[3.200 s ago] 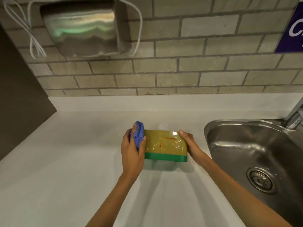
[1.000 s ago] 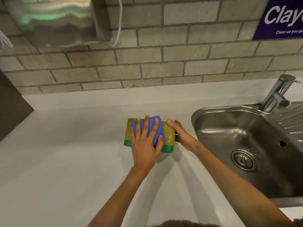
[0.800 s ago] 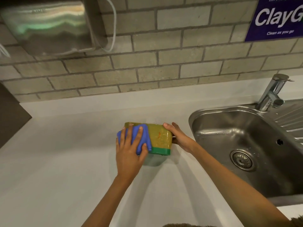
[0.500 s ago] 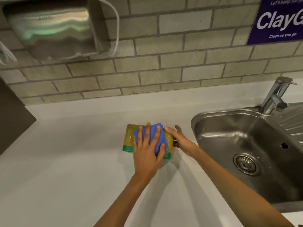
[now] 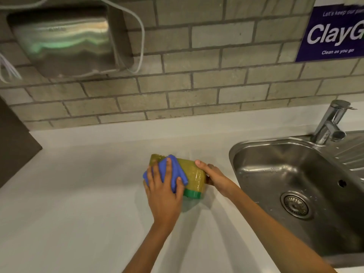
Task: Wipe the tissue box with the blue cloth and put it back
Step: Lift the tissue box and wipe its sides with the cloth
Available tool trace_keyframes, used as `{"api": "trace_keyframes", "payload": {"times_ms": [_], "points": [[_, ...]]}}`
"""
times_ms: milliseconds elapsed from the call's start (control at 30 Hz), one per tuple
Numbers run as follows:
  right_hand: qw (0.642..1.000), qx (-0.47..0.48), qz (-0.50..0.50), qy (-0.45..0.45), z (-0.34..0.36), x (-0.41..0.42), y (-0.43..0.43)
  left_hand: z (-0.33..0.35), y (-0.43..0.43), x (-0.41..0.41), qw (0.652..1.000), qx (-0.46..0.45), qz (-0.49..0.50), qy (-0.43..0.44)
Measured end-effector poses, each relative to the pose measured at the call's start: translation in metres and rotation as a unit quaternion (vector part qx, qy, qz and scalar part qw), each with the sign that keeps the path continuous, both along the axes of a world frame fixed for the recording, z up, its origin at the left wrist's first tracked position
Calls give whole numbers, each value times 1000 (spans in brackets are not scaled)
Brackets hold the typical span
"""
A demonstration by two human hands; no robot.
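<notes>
The tissue box (image 5: 195,175) is yellow-green with a green band along its near bottom edge and a glossy wrap. It stands on the white counter (image 5: 78,203), just left of the sink. My left hand (image 5: 164,191) presses the folded blue cloth (image 5: 174,172) flat against the box's top and left part, fingers spread over the cloth. My right hand (image 5: 213,174) grips the box's right end, thumb on its top edge. The box's left side is hidden behind the cloth and hand.
A steel sink (image 5: 295,190) with a drain and a tap (image 5: 331,123) lies to the right. A brick wall carries a metal dispenser (image 5: 65,40) at upper left and a purple sign (image 5: 332,34) at upper right. A dark panel (image 5: 13,146) stands at the left.
My left hand has slid the blue cloth from the box's right part back toward its left end. The right hand still holds the box's right end.
</notes>
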State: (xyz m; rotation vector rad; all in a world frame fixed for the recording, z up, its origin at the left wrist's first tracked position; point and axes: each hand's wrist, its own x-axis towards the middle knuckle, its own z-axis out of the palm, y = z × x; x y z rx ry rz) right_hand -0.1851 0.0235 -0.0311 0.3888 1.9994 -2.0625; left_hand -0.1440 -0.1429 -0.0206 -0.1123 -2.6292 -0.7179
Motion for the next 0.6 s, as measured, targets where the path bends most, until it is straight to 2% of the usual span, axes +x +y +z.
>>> {"api": "trace_keyframes", "payload": {"times_ms": [100,300,433,533,600], "points": [[1000,2,-8,-7,0,0,-3,7,17,-3,998,27,53,-30],[1000,19,-5,-5,6,2,-4,-3,25,14,996,-63,-67,15],[1000,18,-10,-14,8,2,-6,-2,-5,-13,999,30,23,-16],[999,26,-12,-19,8,2,-6,5,-15,-36,986,132,93,-46],[999,30,-16,-20,8,1,-6,8,-12,-36,986,129,94,-41]]}}
